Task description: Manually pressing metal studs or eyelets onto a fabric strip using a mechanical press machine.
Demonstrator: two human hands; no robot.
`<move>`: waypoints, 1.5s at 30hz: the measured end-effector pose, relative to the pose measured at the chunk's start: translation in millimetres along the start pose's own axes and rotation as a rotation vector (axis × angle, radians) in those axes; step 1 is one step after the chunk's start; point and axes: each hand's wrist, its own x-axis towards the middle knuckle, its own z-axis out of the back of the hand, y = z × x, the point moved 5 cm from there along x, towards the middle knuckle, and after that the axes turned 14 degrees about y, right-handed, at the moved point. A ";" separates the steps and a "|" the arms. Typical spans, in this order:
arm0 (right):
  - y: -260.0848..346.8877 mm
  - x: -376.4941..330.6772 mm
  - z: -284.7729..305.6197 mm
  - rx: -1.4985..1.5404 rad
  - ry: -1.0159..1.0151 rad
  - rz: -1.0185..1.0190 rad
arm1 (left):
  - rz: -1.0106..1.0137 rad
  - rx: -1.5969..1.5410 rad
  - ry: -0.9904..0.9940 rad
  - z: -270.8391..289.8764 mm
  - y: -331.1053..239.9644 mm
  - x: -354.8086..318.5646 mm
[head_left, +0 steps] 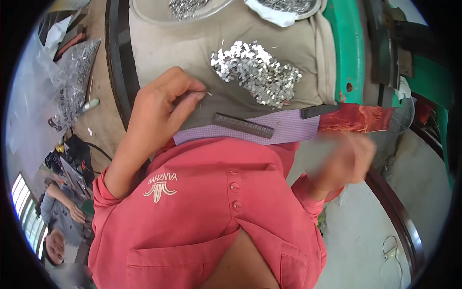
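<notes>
My left hand (166, 103) is over the cloth-covered worktop, thumb and forefinger closed on a small thin metal pin (209, 94) whose end sticks out past the fingertips. To its right lies a heap of small, flat, shiny metal pieces (260, 72). Nearer to me, a dark grooved bar (244, 125) rests on a purple checked cloth (296, 129). My right hand (344, 156) is off to the right, past the front edge of the cloth. Motion smears its fingers, so whether it holds anything cannot be made out.
At the far side stand a clear bowl (211, 14) and a lined dish (315, 10), both with metal bits. Green machine metal (347, 53) borders the right. On the left is a plastic bag of metal parts (79, 72). Another person (65, 212) sits at lower left.
</notes>
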 end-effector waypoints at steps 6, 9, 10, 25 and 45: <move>20.9 -16.0 -49.4 0.235 0.311 -0.152 | 0.009 0.011 -0.018 -4.1 10.8 -13.2; 16.8 -14.2 -52.0 0.237 0.328 -0.181 | -0.026 0.019 -0.001 -6.7 12.3 -16.2; 18.0 -12.3 -54.3 0.236 0.368 -0.154 | -0.024 0.016 0.020 -8.1 13.1 -16.8; 30.9 3.5 -58.8 0.256 0.467 -0.227 | -0.150 0.228 0.067 -16.1 13.4 1.1; 73.3 22.6 -91.0 0.259 0.714 0.070 | -0.117 0.009 0.039 -10.5 25.4 -12.1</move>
